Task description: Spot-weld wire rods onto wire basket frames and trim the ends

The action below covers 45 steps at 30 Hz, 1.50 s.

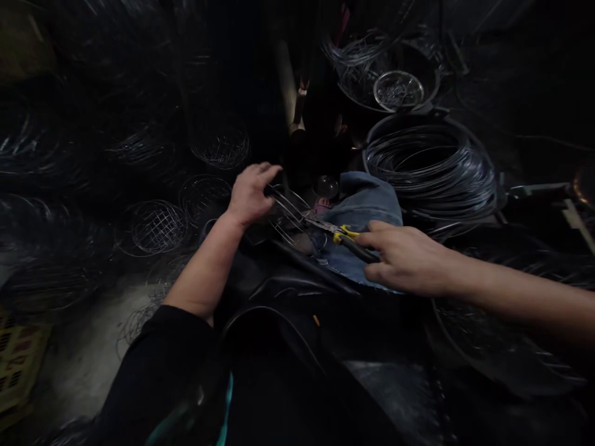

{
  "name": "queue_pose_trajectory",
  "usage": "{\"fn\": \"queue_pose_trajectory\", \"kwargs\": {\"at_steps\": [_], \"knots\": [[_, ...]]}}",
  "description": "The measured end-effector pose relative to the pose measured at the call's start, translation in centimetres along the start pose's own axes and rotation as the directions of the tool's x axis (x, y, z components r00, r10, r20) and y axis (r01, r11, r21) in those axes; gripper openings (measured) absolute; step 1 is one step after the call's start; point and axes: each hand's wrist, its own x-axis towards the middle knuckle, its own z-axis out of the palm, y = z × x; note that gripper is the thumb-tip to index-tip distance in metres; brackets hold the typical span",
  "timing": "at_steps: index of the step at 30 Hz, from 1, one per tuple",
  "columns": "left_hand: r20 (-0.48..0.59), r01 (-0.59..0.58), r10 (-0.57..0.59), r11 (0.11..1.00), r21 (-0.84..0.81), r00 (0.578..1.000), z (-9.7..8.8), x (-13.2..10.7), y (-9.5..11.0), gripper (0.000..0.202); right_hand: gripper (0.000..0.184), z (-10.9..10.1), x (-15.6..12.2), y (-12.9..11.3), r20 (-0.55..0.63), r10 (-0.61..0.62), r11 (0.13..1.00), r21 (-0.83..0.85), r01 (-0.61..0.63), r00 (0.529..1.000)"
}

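Observation:
My left hand point(250, 193) reaches forward with its fingers curled over a bunch of thin metal wires point(289, 214) that fan out toward me. My right hand point(405, 257) is closed round the dark handles of yellow-marked pliers point(341, 233), whose jaws point left at the wires. Both hands work above a blue denim cloth point(365, 207) draped over my lap. Whether the left fingers pinch the wires or only rest on them is hard to tell in the dim light.
A big coil of wire point(430, 164) lies right behind the cloth, with a basin of more coils and a small wire ring point(398, 90) beyond it. Several finished wire-mesh baskets point(155, 226) are stacked at the left. A yellow crate point(18, 362) sits low left.

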Motion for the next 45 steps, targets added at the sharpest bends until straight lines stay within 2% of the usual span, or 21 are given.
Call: {"fn": "queue_pose_trajectory", "kwargs": {"at_steps": [1, 3, 5, 7, 10, 12, 14, 17, 20, 22, 24, 27, 30, 35, 39, 45], "knots": [[-0.122, 0.037, -0.038, 0.999, -0.011, 0.992, -0.1, 0.1, -0.2, 0.068, 0.021, -0.1, 0.2, 0.0, 0.01, 0.011, 0.996, 0.094, -0.012, 1.0], [-0.303, 0.124, -0.148, 0.987, -0.1, 0.941, 0.7, -0.6, -0.9, 0.074, 0.015, -0.1, 0.6, 0.1, 0.025, 0.024, 0.963, 0.27, -0.03, 0.999], [-0.373, 0.221, -0.309, 0.94, -0.26, 0.875, 2.6, -2.2, -1.9, 0.073, 0.014, 0.4, 0.9, 0.5, 0.092, 0.032, 0.89, 0.451, -0.071, 0.995], [-0.301, 0.309, -0.46, 0.846, -0.434, 0.835, 5.0, -3.8, -2.7, 0.068, 0.017, 1.1, 0.9, 1.0, 0.188, 0.032, 0.772, 0.619, -0.144, 0.982], [-0.118, 0.354, -0.539, 0.687, -0.635, 0.834, 7.7, -5.0, -2.9, 0.063, 0.02, 1.8, 0.4, 1.5, 0.254, 0.033, 0.606, 0.764, -0.222, 0.967], [0.015, 0.367, -0.533, 0.562, -0.741, 0.846, 8.8, -4.4, -2.1, 0.059, 0.02, 2.1, -0.1, 1.7, 0.265, 0.024, 0.541, 0.807, -0.235, 0.964], [0.149, 0.41, -0.519, 0.433, -0.803, 0.841, 9.3, -3.4, -0.9, 0.049, 0.02, 2.2, -0.7, 1.7, 0.287, 0.014, 0.501, 0.827, -0.255, 0.958], [0.349, 0.516, -0.493, 0.253, -0.819, 0.797, 10.0, -2.1, 0.9, 0.037, 0.021, 2.6, -1.5, 1.4, 0.325, 0.032, 0.443, 0.843, -0.305, 0.945], [0.472, 0.59, -0.447, 0.168, -0.79, 0.76, 10.7, -1.6, 1.9, 0.044, 0.02, 3.0, -2.1, 1.0, 0.33, 0.05, 0.397, 0.86, -0.322, 0.943], [0.514, 0.621, -0.417, 0.172, -0.765, 0.749, 11.0, -1.5, 2.0, 0.049, 0.018, 3.0, -2.4, 0.8, 0.316, 0.052, 0.403, 0.861, -0.309, 0.947], [0.553, 0.65, -0.395, 0.171, -0.741, 0.734, 11.2, -1.4, 1.8, 0.052, 0.015, 2.9, -2.5, 0.7, 0.295, 0.052, 0.447, 0.848, -0.286, 0.954], [0.565, 0.667, -0.415, 0.15, -0.73, 0.713, 11.6, -1.0, 1.6, 0.05, 0.012, 2.4, -2.5, 0.7, 0.209, 0.086, 0.632, 0.745, -0.215, 0.974], [0.561, 0.653, -0.41, 0.124, -0.747, 0.719, 11.9, -0.6, 1.7, 0.046, 0.015, 1.5, -2.4, 0.8, 0.107, 0.115, 0.832, 0.533, -0.155, 0.988], [0.568, 0.63, -0.368, 0.069, -0.773, 0.736, 11.9, -0.2, 1.7, 0.046, 0.022, 0.3, -2.4, -0.3, 0.097, 0.136, 0.962, 0.224, -0.155, 0.986], [0.566, 0.618, -0.347, 0.055, -0.784, 0.748, 11.7, -0.2, 1.7, 0.042, 0.024, 0.7, -2.8, -1.5, -0.018, 0.108, 0.989, -0.104, -0.109, 0.994], [0.569, 0.637, -0.373, 0.083, -0.766, 0.733, 11.6, 0.0, 1.1, 0.036, 0.022, 1.2, -3.1, -2.1, -0.1, -0.053, 0.916, -0.402, 0.009, 0.994]]}}
